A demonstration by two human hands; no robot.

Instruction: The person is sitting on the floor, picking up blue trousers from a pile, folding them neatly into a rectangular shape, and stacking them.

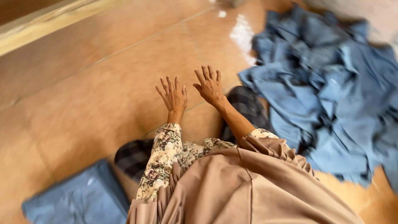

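Fingers spread, both hands empty: left hand (pixel 173 96), right hand (pixel 210 86) over bare tile floor (pixel 83 91); blue garment heap (pixel 327 91) edge just right.

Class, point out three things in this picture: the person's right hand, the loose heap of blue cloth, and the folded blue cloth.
right hand (pixel 209 86), head view, back of the hand
heap of blue cloth (pixel 331 95), head view, middle folds
folded blue cloth (pixel 76 199), head view, flat top
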